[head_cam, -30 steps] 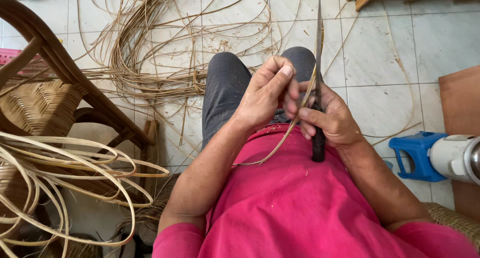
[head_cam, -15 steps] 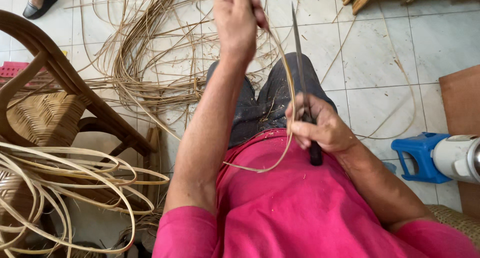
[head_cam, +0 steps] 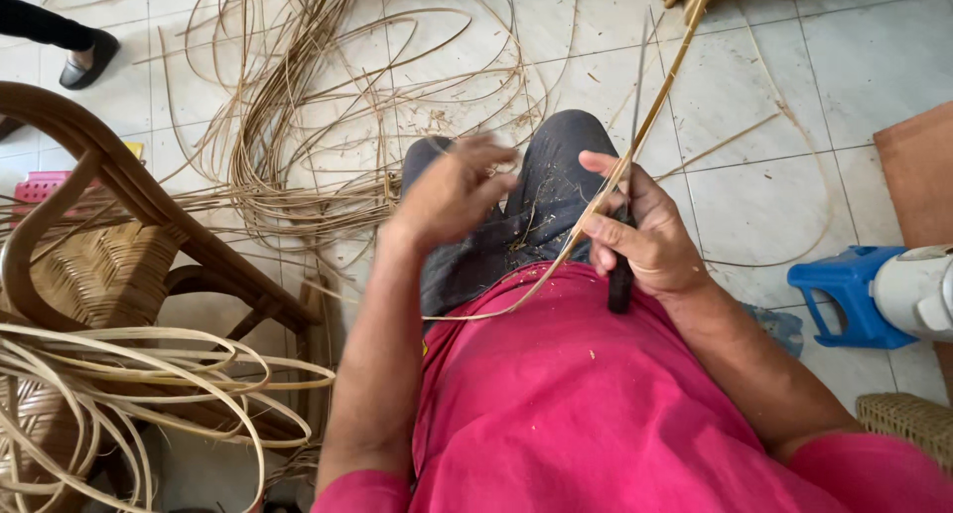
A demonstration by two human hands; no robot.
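The shirt [head_cam: 596, 414] is bright pink and the trousers [head_cam: 541, 195] dark grey. At two o'clock a straw-coloured cane strip [head_cam: 635, 146] crosses white floor tiles [head_cam: 854, 66]. A blue stool [head_cam: 844, 294] sits at three o'clock, a woven tan chair seat [head_cam: 99, 275] at nine.

No packages, labels, signs or screens visible.

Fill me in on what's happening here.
A person in a pink shirt sits over a tiled floor, working a rattan strip. The right hand grips a dark-handled knife, blade up, and pins the strip against it with the thumb. The left hand is blurred and open, holding nothing I can make out. Loose rattan strands litter the floor, and a woven-seat chair stands on the person's left.
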